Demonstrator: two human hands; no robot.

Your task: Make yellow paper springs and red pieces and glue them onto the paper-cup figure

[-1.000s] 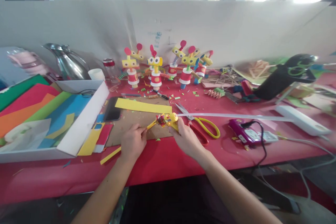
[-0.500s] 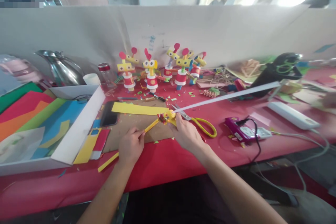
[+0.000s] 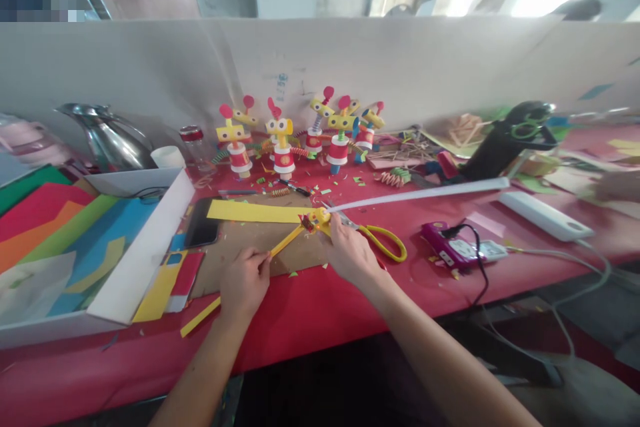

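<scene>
My left hand point(image 3: 245, 283) pinches a narrow yellow paper strip point(image 3: 289, 239), whose tail shows below the wrist at lower left. In my right hand point(image 3: 350, 250) is what looks like a yellow hot glue gun point(image 3: 318, 216), its dark red front at the strip's far end. A long whitish glue stick point(image 3: 425, 195) juts from its back toward the right. Beneath both hands lies a brown cardboard sheet point(image 3: 240, 247) bearing a wide yellow paper strip point(image 3: 255, 211). Scissors with a yellow handle point(image 3: 384, 243) rest beside the right hand, partly hidden by it.
Several paper robot figures point(image 3: 283, 160) stand at the back. A white box point(image 3: 143, 243) of coloured paper, a phone point(image 3: 203, 223) and a steel jug point(image 3: 107, 137) are at left. At right are a purple power socket point(image 3: 443, 245), a white bar point(image 3: 545, 215) and a black holder point(image 3: 500, 143).
The glue stick has swung up and partly back down at its far end. My hands keep their grips, the glue gun's front staying by the strip's end. The whole view has shifted slightly.
</scene>
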